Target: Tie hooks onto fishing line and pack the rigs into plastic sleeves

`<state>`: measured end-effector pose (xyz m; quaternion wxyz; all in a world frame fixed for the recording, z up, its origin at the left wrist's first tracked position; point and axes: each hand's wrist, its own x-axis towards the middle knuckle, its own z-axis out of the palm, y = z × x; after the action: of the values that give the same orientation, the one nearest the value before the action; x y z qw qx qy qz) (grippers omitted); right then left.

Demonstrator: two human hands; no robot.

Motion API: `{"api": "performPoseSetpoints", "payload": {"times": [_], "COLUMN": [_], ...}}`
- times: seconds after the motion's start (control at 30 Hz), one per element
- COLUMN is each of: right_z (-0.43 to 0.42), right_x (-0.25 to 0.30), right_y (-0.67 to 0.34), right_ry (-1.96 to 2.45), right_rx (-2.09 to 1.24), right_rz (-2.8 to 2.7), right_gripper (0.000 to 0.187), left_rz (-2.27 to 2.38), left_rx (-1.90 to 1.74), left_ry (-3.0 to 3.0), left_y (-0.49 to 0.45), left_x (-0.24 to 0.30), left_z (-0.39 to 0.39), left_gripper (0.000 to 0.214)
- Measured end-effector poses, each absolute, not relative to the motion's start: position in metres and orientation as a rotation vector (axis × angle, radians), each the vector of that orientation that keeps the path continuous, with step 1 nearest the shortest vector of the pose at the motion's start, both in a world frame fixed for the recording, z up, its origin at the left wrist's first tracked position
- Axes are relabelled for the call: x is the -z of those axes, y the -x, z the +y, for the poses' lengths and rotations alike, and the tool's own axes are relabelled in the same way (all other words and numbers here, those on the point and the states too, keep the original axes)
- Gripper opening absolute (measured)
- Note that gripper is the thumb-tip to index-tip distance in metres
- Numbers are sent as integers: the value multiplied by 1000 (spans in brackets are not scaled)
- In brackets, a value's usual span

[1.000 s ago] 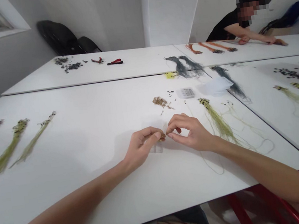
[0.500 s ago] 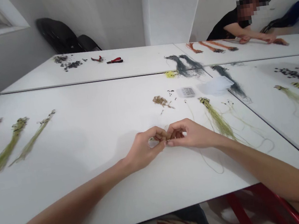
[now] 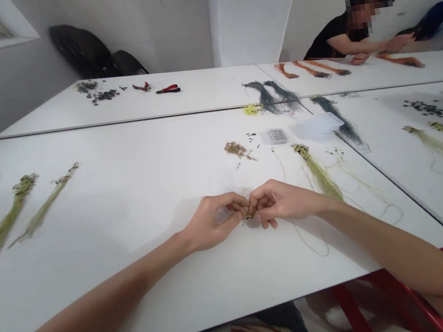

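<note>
My left hand (image 3: 212, 222) and my right hand (image 3: 281, 200) meet low over the white table. Thumb and fingertips of both are pinched together on a small cord end (image 3: 248, 218) with dark and yellowish bits; its detail is too small to make out. From under my right hand a thin pale-green cord (image 3: 314, 252) loops on the tabletop. Beyond my fingers lies a pile of small gold-coloured metal pieces (image 3: 235, 149), with tiny black pieces (image 3: 251, 137) beside it. To the right is a bundle of yellow-green cords (image 3: 317, 170) with dark ends.
A small clear box (image 3: 276, 136) and a clear plastic bag (image 3: 318, 126) lie farther back. More green cord bundles (image 3: 26, 205) are at left. Dark grey cords (image 3: 267, 97) and red-handled pliers (image 3: 168, 89) lie at the back. A person (image 3: 352, 40) sits by orange cords (image 3: 310, 69).
My right hand's fingers have shifted and its lower fingers now show beneath; the small piece between my fingertips is more visible. The other person's hand has lifted off the orange cords.
</note>
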<state>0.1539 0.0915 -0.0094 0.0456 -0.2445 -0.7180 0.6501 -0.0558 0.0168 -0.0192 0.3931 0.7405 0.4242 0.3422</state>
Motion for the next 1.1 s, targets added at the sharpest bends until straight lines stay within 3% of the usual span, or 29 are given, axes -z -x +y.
{"api": "performPoseSetpoints", "payload": {"times": [0.2, 0.47, 0.93, 1.1], "right_z": [96, 93, 92, 91], "right_x": [8, 6, 6, 6], "right_y": [-156, -155, -155, -155], "right_ry": [701, 728, 726, 763], "right_rx": [-2027, -2068, -2143, -2139], "right_rz": [-2158, -2036, -1968, -1969], "right_gripper": [11, 12, 23, 20], "left_rz": [980, 1026, 1048, 1077], "left_rx": [-879, -956, -995, -1002], "left_ry": [-2032, -1984, -1999, -1981], "left_y": [58, 55, 55, 55], "left_x": [22, 26, 26, 29], "left_z": [17, 17, 16, 17], "left_gripper": [24, 13, 14, 23]}}
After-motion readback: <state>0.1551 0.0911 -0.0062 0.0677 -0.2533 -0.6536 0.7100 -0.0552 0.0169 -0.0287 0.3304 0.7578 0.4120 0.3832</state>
